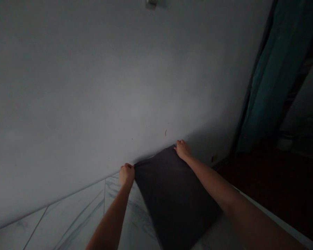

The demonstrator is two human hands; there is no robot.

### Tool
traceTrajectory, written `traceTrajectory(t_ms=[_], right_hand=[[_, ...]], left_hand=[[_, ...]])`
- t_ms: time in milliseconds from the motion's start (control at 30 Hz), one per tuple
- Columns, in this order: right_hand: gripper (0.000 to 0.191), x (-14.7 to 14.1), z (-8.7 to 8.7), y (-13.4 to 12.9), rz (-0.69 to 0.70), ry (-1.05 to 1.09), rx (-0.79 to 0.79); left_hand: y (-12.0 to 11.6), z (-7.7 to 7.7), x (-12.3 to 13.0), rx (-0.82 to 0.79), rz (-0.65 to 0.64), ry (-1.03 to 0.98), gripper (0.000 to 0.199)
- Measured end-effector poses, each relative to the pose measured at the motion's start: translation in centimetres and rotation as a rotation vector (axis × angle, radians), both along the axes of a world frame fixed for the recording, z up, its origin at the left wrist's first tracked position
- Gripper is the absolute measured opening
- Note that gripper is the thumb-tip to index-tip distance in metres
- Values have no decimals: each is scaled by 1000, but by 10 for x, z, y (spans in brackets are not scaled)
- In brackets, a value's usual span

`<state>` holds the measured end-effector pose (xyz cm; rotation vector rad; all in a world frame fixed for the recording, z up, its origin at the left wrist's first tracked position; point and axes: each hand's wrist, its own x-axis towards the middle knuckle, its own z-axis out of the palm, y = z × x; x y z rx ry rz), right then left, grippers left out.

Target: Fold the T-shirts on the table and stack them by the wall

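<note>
A dark grey cloth [174,194] hangs stretched between my two hands, its top edge close to the pale wall. My left hand [127,174] pinches its upper left corner, fingers closed. At the upper right corner, my right hand [182,149] is closed on the fabric too, a little higher and farther right. The cloth's lower part spreads down toward me over the marbled surface; I cannot tell whether it touches it. My right forearm covers some of its right side.
A plain wall [94,86] rises ahead, with a small fitting [151,4] at the top. White marbled tiles [75,215] run along its foot. At right hang teal curtains [271,76] above a dark reddish floor [281,184]. A small socket-like plate [214,158] sits low on the wall.
</note>
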<state>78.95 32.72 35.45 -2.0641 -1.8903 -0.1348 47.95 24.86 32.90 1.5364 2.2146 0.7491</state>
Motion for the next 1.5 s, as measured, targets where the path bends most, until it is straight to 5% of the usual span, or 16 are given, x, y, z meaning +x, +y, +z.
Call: traceTrajectory(t_ms=[267,433,600,767,933,1067,1233,1367,1500], right_hand=[[43,-17,-1,-25,340,-110,-163],[56,-19,-2,-30,347,-139,-256],[51,-52,-5,-43,477,-131,-236],[51,-63,-16,-52,618,-117,-292],[55,-28,-10,-42,492,-130,-347],[54,-14,0,-29,369,-131,-352],[60,-24,8,-46,295,-110,-273],[59,-18,0,-107,433,-72,-195],[57,9,-5,-157,558,-74,-263]], left_hand=[[-2,8,-4,-30,-31,-55,21],[-15,24,6,17,-32,184,22],[-33,36,69,326,-318,355,41],[-39,13,121,107,-386,269,55],[-32,-7,89,24,-329,328,61],[-31,-4,64,-11,-330,384,61],[-80,8,81,85,-419,484,61],[-143,2,102,230,-723,355,63],[-174,-7,103,176,-807,309,61]])
